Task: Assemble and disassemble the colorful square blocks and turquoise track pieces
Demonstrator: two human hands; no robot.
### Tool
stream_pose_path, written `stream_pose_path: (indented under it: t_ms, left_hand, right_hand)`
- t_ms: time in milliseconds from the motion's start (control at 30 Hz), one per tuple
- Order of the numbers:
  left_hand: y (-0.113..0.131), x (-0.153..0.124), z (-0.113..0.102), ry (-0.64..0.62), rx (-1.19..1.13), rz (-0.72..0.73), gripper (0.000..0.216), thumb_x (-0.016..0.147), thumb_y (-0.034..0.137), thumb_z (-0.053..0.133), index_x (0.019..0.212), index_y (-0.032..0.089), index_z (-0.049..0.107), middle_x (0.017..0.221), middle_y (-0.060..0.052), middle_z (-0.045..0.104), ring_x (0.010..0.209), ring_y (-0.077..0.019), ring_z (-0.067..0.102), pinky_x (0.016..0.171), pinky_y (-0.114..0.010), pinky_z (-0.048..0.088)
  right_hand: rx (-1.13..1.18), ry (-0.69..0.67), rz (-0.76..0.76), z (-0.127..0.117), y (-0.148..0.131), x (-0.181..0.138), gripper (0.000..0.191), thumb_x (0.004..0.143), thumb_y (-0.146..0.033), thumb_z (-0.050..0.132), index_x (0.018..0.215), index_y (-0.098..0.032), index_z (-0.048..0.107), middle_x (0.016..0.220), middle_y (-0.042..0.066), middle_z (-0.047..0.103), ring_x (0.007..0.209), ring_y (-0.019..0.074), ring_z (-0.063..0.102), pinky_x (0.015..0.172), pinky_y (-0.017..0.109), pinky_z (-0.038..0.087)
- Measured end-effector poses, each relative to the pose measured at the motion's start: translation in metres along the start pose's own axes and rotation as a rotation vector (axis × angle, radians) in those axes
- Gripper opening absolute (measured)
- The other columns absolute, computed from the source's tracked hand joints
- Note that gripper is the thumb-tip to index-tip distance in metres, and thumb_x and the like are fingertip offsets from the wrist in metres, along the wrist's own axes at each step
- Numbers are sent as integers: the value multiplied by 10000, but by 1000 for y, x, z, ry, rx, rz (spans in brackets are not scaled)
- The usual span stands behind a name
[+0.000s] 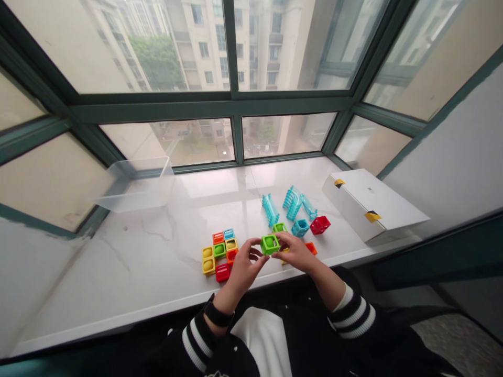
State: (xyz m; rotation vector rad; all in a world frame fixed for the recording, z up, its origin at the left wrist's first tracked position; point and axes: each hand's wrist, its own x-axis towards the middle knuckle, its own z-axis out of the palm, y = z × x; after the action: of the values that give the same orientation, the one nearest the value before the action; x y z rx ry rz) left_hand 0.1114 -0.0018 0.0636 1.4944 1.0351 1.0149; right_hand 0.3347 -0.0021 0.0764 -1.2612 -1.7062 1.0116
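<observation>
Atop a marble windowsill (118,272); green block (270,244) between left hand (242,269) and right hand (294,252)

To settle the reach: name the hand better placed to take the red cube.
Right, probably. The right hand lies closer to the red cube, on that side of the green cube both hands hold; the left hand sits farther off, beyond the green cube.

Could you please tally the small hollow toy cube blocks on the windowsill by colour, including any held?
Yellow blocks: 4
Green blocks: 3
Orange blocks: 3
Red blocks: 2
Blue blocks: 2
Total: 14
</observation>
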Motion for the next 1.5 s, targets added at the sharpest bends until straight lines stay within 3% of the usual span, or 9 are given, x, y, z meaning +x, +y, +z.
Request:
stream_pose_path:
  t_ms: [133, 267, 433, 700, 1000, 1500]
  left_hand:
    - [-10, 14, 15, -27, 45, 56, 523, 843, 286, 815, 1321, 254, 603, 1331, -105, 645, 1040, -219, 705, 868, -395, 624]
    - [-20, 40, 24, -28, 118, 110, 525, 856, 273, 798, 1335, 240, 585, 1327, -112, 648, 1156, -250, 678, 979, -468, 607]
    - [-31, 75, 39, -43, 200, 139, 598, 817, 226, 830, 1359, 231, 578, 1361, -134, 655, 1250, -289, 658, 1067, -518, 562]
    - [-44, 97, 55, -80, 290, 82, 651, 786, 165, 837, 1380, 206, 572, 1414, -174, 653, 1300, -314, 651, 1136, -541, 498]
    - [-46, 99, 54, -94, 304, 94, 638, 823, 87, 787, 1390, 233, 534, 1269, -137, 734, 1222, -284, 707, 1088, -510, 544]
    - [-49, 100, 52, -118, 243, 96, 595, 815, 72, 762, 1344, 237, 544, 1309, -134, 732, 1237, -272, 706, 1091, -501, 548]
  right_hand:
    - [-70, 144, 47, -26, 9, -5, 502, 819, -389, 829, 1278, -228, 707, 1154, 71, 727, 809, 185, 700, 756, 358, 628]
    - [-123, 309, 104, -54, 20, -4, 528, 802, -388, 838, 1283, -219, 700, 1102, 73, 755, 834, 212, 723, 781, 370, 625]
    - [-190, 352, 105, -70, 26, 7, 493, 792, -321, 838, 1259, -235, 705, 1193, 83, 759, 861, 217, 734, 795, 372, 626]
    - [-238, 340, 127, -65, 35, 19, 503, 798, -226, 829, 1284, -230, 700, 1265, 84, 750, 860, 196, 751, 835, 368, 640]
    - [-175, 264, 123, -55, 48, 30, 490, 817, -182, 815, 1293, -228, 710, 1264, 92, 755, 1025, 233, 770, 923, 390, 649]
    - [-262, 208, 148, -43, 52, 41, 513, 780, -90, 809, 1266, -236, 732, 1224, 75, 781, 1041, 243, 779, 984, 391, 619]
